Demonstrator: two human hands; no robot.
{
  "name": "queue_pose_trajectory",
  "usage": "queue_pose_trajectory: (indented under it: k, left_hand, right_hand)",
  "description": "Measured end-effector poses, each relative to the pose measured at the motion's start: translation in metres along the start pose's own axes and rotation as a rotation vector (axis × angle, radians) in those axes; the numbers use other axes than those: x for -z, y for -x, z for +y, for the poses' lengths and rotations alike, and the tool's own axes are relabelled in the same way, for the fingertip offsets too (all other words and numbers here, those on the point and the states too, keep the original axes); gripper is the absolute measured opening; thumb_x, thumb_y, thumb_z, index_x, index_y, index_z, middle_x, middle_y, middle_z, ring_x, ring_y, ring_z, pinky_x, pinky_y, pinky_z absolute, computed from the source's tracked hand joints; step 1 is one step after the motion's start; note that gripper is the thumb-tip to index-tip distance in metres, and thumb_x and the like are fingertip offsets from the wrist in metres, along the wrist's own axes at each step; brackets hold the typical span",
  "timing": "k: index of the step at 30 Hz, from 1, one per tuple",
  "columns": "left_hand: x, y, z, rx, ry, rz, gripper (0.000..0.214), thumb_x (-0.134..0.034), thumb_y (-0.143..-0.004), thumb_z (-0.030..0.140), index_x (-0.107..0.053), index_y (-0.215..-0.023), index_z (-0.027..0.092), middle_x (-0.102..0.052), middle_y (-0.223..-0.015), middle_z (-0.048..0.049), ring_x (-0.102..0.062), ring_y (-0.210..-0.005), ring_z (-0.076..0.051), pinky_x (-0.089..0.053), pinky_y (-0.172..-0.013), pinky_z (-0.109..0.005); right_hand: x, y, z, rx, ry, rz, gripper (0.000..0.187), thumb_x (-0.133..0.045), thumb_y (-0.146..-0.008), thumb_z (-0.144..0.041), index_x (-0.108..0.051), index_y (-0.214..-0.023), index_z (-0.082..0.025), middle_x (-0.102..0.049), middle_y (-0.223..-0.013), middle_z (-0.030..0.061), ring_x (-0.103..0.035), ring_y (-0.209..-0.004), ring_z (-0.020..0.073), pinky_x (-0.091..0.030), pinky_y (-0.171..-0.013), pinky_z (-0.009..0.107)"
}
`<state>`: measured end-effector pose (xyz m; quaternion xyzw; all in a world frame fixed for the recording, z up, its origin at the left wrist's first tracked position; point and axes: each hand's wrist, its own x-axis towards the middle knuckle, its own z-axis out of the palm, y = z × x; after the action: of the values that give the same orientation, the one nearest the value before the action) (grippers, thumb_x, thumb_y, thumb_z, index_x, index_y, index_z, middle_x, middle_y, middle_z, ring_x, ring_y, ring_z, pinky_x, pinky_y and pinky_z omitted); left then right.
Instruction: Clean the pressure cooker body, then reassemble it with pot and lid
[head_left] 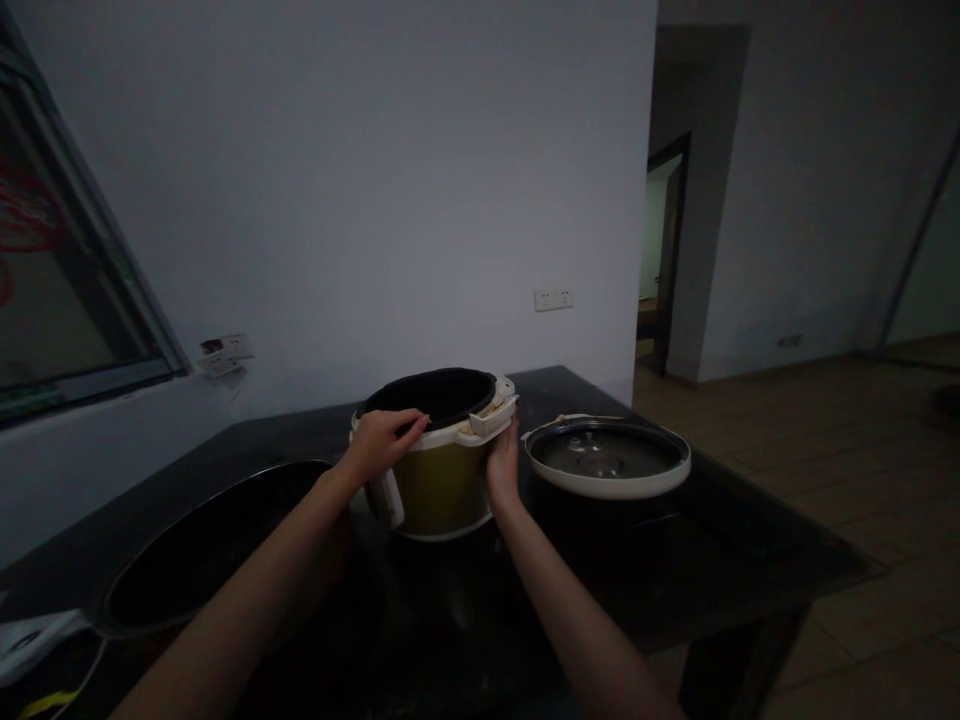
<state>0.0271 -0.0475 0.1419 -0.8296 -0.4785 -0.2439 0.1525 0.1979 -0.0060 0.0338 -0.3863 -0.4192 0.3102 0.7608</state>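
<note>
An electric cooker (442,490) with a gold-green body, white trim and a dark open top stands upright on the dark table. My left hand (386,440) grips its near left rim, fingers bent over the edge and thumb close to the opening. Against the cooker's right side, below the white hinge block (493,418), is my right hand (504,462), its fingertips partly hidden behind that block. The two hands hold the cooker between them. To the right lies its detached round lid (607,470), inner side up, with a pale rim.
A large dark wok (217,540) sits at the left, under my left forearm. A white object (37,640) is at the lower left corner. The table (720,570) meets a wall behind, with a socket (553,299); its right edge borders the tiled floor.
</note>
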Motion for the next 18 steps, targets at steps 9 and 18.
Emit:
queue_pose_trajectory:
  k: [9,18]
  left_hand:
    - [0.003,-0.003,0.052,0.079,-0.241,-0.005,0.041,-0.028,-0.093,0.041,-0.063,-0.084,0.021,-0.071,-0.085,-0.0049,-0.064,-0.077,-0.017,-0.035,-0.059,-0.025]
    - [-0.018,-0.012,0.064,0.163,-0.386,0.109,0.049,-0.024,-0.094,0.039,-0.066,-0.079,0.019,-0.07,-0.074,-0.0086,-0.064,-0.066,-0.02,-0.026,-0.053,-0.028]
  right_hand:
    - [-0.013,0.127,-0.022,0.035,0.2,-0.244,0.055,-0.028,-0.094,-0.042,-0.016,-0.146,-0.028,-0.003,-0.154,0.0002,0.008,-0.141,0.0187,-0.004,-0.112,0.05]
    - [0.0,0.032,0.012,0.007,0.148,-0.007,0.06,-0.027,-0.09,-0.048,-0.024,-0.145,-0.022,-0.016,-0.152,0.0055,-0.007,-0.141,0.0193,-0.008,-0.112,0.047]
